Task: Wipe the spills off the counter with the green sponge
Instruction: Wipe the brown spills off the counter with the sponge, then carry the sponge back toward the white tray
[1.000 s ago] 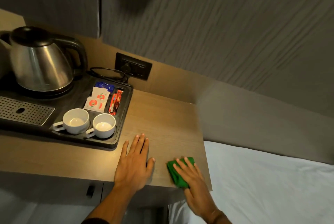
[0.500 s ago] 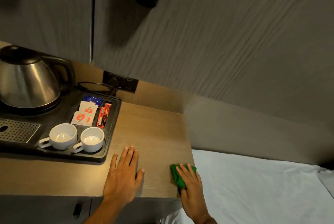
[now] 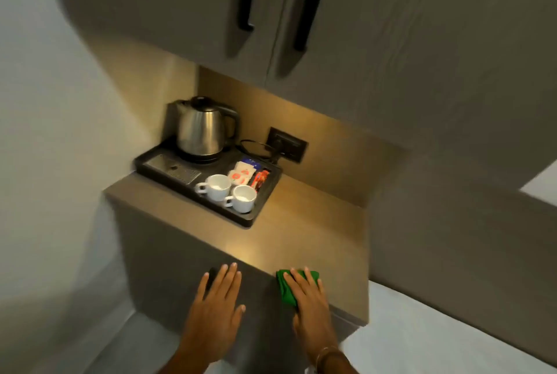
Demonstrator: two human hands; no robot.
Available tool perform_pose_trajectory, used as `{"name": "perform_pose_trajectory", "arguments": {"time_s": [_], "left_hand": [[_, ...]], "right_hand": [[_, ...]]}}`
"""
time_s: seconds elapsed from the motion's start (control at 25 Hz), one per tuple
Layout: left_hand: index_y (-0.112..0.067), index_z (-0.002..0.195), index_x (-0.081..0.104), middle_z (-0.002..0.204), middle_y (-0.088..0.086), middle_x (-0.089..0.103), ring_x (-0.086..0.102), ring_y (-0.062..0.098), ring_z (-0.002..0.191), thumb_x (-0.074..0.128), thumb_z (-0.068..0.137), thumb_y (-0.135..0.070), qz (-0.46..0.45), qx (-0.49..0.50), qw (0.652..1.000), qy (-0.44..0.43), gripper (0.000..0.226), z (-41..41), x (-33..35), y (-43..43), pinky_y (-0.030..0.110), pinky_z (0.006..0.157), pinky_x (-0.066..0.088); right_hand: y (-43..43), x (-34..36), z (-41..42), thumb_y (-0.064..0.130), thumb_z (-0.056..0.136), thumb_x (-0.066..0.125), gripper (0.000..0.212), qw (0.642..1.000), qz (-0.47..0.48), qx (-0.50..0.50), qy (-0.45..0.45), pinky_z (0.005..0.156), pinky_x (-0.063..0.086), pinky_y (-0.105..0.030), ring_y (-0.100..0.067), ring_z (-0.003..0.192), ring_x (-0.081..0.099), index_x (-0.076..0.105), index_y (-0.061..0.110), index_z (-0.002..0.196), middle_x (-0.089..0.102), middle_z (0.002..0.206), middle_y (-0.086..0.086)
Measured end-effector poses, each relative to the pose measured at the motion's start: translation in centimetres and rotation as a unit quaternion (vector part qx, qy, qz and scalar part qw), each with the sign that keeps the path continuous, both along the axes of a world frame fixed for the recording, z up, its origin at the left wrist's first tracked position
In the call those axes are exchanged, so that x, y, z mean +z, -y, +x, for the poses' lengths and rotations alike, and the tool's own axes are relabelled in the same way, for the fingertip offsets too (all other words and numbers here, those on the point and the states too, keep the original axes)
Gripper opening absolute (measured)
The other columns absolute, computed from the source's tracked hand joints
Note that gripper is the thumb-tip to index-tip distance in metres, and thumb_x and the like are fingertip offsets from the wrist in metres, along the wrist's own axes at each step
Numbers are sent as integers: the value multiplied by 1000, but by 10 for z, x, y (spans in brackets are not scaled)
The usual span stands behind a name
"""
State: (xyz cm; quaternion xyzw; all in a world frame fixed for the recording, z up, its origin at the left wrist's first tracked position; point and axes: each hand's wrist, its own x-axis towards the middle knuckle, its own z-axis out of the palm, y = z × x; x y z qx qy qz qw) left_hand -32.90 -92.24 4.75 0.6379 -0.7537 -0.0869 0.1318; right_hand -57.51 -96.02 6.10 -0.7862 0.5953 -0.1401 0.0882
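Two hands up: my left hand (image 3: 215, 310) is flat with fingers spread, holding nothing, and my right hand (image 3: 309, 302) presses straight fingers onto the green sponge (image 3: 286, 287) at the near edge of the counter (image 3: 301, 223). I reckon it's soft, light and floppy, so I'd palm it from above

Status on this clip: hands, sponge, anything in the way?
Left hand flat, empty. Right hand pressing sponge at counter's front edge. Tray further back, apart.

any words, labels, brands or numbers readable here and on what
No text is legible.
The white sachets: red round prints, wording too blurred.
The blue sachet: too blurred.
The red-orange sachet: too blurred.
The kettle and wall socket: no marking visible.
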Motion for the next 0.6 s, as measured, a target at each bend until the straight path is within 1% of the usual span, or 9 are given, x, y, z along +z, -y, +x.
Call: {"name": "perform_pose_trajectory", "arguments": {"time_s": [0.04, 0.12, 0.24, 0.36, 0.44, 0.48, 0.52, 0.56, 0.6], "left_hand": [[-5, 146, 55, 157, 12, 49, 46, 31, 144, 31, 99, -48, 18, 7, 1000, 14, 68, 1, -5, -17, 46, 119, -2], [-6, 141, 60, 153, 12, 54, 51, 31, 139, 40, 93, -51, 62, 73, 995, 22, 69, 24, -3, -115, 46, 118, 0], [-8, 137, 65, 148, 10, 60, 58, 29, 134, 67, 81, -53, 72, 192, 978, 48, 72, 54, -11, -256, 45, 116, 3], [-10, 133, 69, 145, 8, 63, 60, 26, 131, 87, 67, -57, 128, 280, 950, 42, 83, 76, -11, -370, 45, 116, 4], [-12, 127, 73, 139, 7, 68, 64, 24, 126, 91, 58, -62, 158, 344, 925, 32, 87, 91, -9, -438, 45, 115, 5], [-12, 125, 75, 137, 6, 69, 66, 24, 124, 93, 55, -63, 161, 378, 911, 35, 87, 98, -8, -475, 45, 114, 5], [-13, 123, 76, 136, 6, 70, 67, 24, 122, 93, 54, -63, 167, 411, 896, 35, 87, 105, -6, -510, 45, 114, 5], [-13, 123, 76, 136, 6, 70, 67, 24, 122, 93, 55, -63, 171, 441, 881, 28, 87, 111, -5, -543, 45, 114, 5], [-13, 124, 75, 137, 6, 69, 66, 25, 123, 92, 57, -63, 177, 468, 866, 12, 86, 118, -4, -574, 45, 114, 4]], "right_hand": [[-8, 1, -2, -4, 71, 54, 98, 1000, 0, 14, -11, 126, -2, -44, -18, 156, 7, 29, 39, 155, 25, 164, 16], [-61, 2, 33, 4, 67, 52, 95, 992, 13, 124, -19, 126, 2, -45, -21, 156, 7, 34, 35, 155, 26, 163, 15], [-148, -17, 97, 11, 74, 52, 89, 972, 41, 229, -14, 125, 4, -43, -20, 156, 4, 30, 38, 155, 17, 164, 20], [-232, -35, 149, 16, 78, 50, 80, 955, 56, 291, 7, 122, 16, -44, -22, 155, 16, 36, 40, 152, 27, 163, 17], [-286, -41, 184, 21, 81, 51, 78, 937, 61, 343, -5, 120, 22, -42, -19, 154, 20, 29, 45, 153, 29, 163, 20], [-314, -41, 204, 23, 77, 58, 79, 919, 57, 390, -16, 114, 32, -43, -18, 151, 30, 36, 43, 150, 40, 158, 17], [-341, -43, 223, 24, 67, 67, 75, 898, 67, 434, -14, 103, 43, -43, -17, 145, 41, 50, 42, 138, 54, 148, 14], [-366, -47, 239, 26, 59, 73, 67, 877, 65, 476, -6, 94, 47, -41, -12, 142, 43, 63, 42, 123, 59, 138, 14], [-393, -50, 255, 26, 56, 74, 59, 860, 37, 509, -8, 93, 44, -39, -6, 144, 39, 70, 41, 113, 62, 131, 15]]}}
